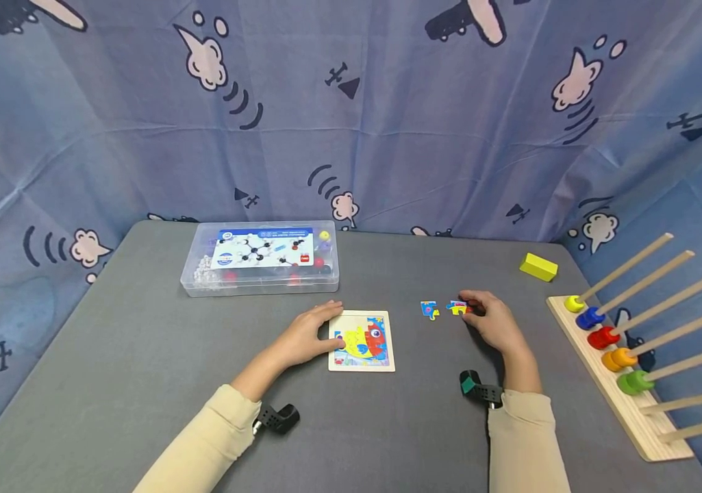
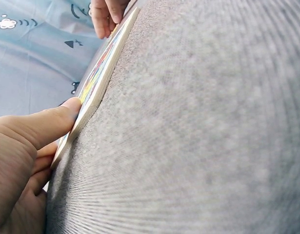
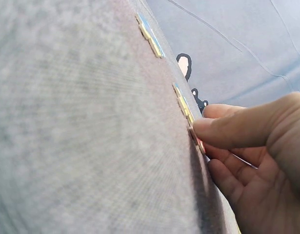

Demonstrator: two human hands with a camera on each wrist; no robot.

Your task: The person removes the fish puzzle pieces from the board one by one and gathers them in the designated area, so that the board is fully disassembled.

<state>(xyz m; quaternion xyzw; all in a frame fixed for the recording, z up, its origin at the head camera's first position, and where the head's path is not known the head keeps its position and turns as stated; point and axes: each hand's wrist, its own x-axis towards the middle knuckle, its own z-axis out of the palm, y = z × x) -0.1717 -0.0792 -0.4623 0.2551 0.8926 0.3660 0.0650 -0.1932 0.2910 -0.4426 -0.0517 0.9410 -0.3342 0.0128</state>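
A square wooden jigsaw board with a colourful fish picture lies on the table, a pale area at its upper left. My left hand holds it at the left side, thumb over the picture and fingers along the upper left edge; the left wrist view shows the thumb on the board's face. To the right, my right hand pinches a small reddish puzzle piece, partly hidden by the thumb. A yellow and blue piece lies right beside it. Another blue and yellow piece lies farther left.
A clear plastic case with a molecule-model label stands at the back left. A yellow block lies at the back right. Along the right edge is a wooden peg stand with coloured rings and long slanting rods. A patterned blue curtain hangs behind.
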